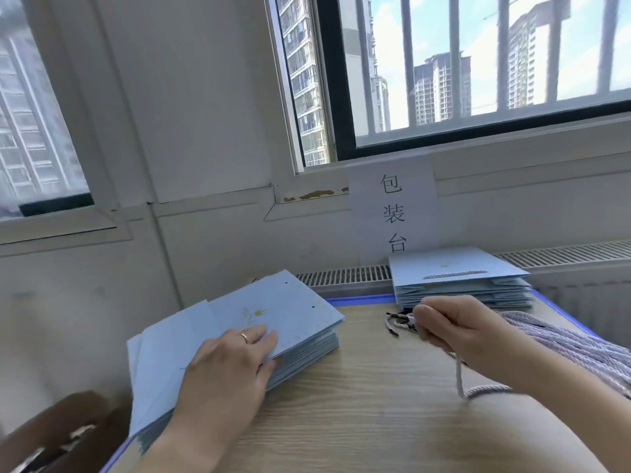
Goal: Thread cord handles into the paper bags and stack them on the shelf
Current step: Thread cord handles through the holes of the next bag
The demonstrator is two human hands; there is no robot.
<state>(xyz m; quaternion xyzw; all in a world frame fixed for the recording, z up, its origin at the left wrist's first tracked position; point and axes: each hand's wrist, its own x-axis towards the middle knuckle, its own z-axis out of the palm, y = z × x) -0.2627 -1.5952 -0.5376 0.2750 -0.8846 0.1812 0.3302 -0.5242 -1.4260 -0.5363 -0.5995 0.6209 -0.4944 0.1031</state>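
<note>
Currently the right hand [457,329] is closed in a fist around one lilac cord [459,380]. Its black-tipped ends [397,324] stick out to the left of the knuckles, and its tail loops down onto the tabletop [358,421]. The bundle of cords [573,343] lies behind the wrist, running off to the right.

The left hand [228,363] has its fingers laid straight and flat on the top bag [300,312] of the stack of flat bags [307,346], at the tabletop's left side. The thumb sits at the stack's near edge; whether it is under the top sheet cannot be told.

Judgement: the step in hand is pairing one cord with one bag.
- Draw the cord clear of the bundle by its tips so that no neighbours come with it.
- Peel off only the top bag.
- Turn the edge with the two dark punched holes toward the cord hand.
- Feed the stiff black tip in first.

The threaded stack [454,268] sits at the far right, with a cord handle showing on its top bag.

Writing: the paper sign [392,213] on the wall reads 包装台. The top bag has a small gold crown-like mark with gold lettering beside it, too blurred to read.
</note>
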